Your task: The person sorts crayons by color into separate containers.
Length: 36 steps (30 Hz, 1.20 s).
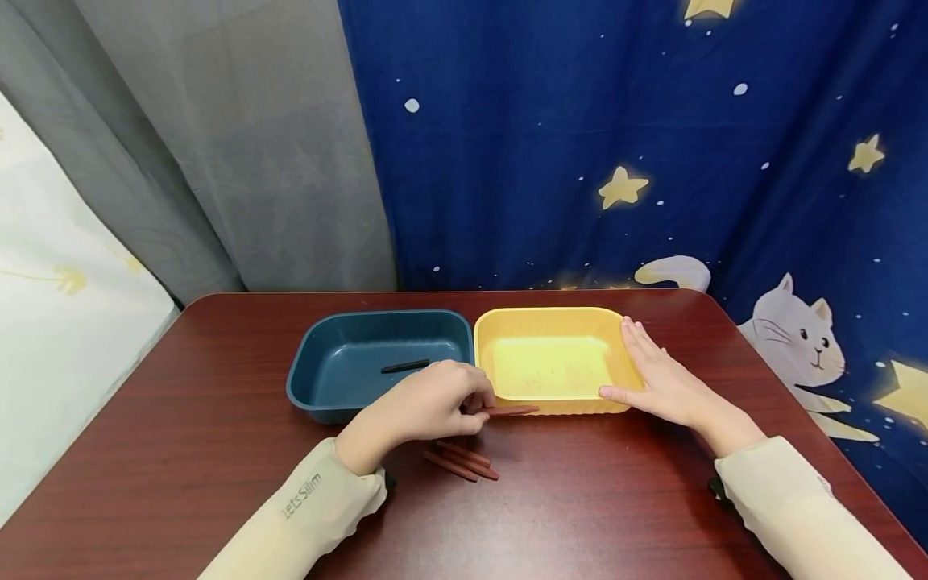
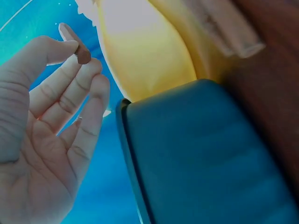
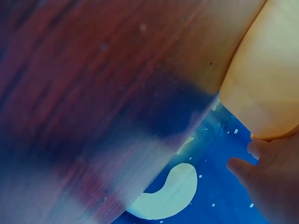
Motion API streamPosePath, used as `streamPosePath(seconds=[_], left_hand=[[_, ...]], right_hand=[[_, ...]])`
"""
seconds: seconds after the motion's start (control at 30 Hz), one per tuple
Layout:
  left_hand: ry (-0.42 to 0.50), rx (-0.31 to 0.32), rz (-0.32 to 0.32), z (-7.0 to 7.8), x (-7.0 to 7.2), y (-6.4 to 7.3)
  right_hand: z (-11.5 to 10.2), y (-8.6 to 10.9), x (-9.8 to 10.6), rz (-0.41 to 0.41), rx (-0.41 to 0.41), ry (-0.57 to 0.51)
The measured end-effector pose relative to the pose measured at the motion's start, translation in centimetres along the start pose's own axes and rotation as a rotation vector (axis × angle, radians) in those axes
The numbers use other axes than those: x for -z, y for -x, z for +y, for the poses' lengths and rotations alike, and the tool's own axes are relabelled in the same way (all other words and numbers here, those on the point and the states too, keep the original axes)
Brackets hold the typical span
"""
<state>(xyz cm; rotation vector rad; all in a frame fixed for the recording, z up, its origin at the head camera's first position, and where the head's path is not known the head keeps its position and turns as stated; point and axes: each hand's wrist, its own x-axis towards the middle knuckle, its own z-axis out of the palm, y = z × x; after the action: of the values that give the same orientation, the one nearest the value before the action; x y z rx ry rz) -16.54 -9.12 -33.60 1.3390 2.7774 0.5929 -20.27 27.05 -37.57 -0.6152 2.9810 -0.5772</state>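
Note:
Between thumb and fingertips, my left hand [image 1: 428,399] pinches a slim reddish-brown stick [image 1: 511,411], level with the near rim of the yellow bin [image 1: 554,405]. In the left wrist view the stick [image 2: 77,44] shows end-on at the fingertips. My right hand [image 1: 656,379] rests with straight fingers on the yellow bin's right side, thumb at its near corner. Several similar brown sticks [image 1: 464,461] lie loosely together on the table just below the left hand. Left of the yellow bin stands a dark blue bin [image 1: 319,415], with a black stick [image 1: 404,366] inside, partly behind the left hand.
The two bins stand side by side near the back of the dark red wooden table [image 1: 580,507]. Behind the table's far edge hang a blue star-patterned curtain [image 1: 507,161] and a grey curtain [image 1: 275,161]. A white patterned cloth [image 1: 65,306] hangs at the left.

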Motion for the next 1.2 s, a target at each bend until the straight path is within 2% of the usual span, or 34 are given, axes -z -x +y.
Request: streamPosePath(seconds=[0.17, 0.37, 0.53, 0.73, 0.97, 1.07, 1.2], left_hand=[[-0.031, 0.002, 0.017, 0.3, 0.3, -1.6], [-0.047, 0.021, 0.000, 0.8, 0.1, -3.7], [-0.073, 0.042, -0.011, 0.7, -0.1, -4.8], [-0.064, 0.067, -0.039, -0.1, -0.4, -5.7], [0.003, 0.126, -0.081, -1.8, -1.2, -7.3], [0.022, 0.142, -0.108, -2.1, -1.5, -8.0], [0.004, 0.145, -0.143, -2.3, -1.9, -8.6]], right_hand=[[0.0, 0.1, 0.0, -0.004, 0.003, -0.012], [0.0, 0.4, 0.1, -0.006, -0.007, -0.017], [-0.1, 0.3, 0.1, 0.001, -0.001, -0.021], [0.0, 0.1, 0.0, 0.008, 0.008, -0.016], [-0.1, 0.3, 0.1, 0.000, 0.008, -0.030], [-0.1, 0.3, 0.1, -0.001, 0.011, -0.033], [-0.1, 0.2, 0.1, 0.002, 0.018, -0.026]])
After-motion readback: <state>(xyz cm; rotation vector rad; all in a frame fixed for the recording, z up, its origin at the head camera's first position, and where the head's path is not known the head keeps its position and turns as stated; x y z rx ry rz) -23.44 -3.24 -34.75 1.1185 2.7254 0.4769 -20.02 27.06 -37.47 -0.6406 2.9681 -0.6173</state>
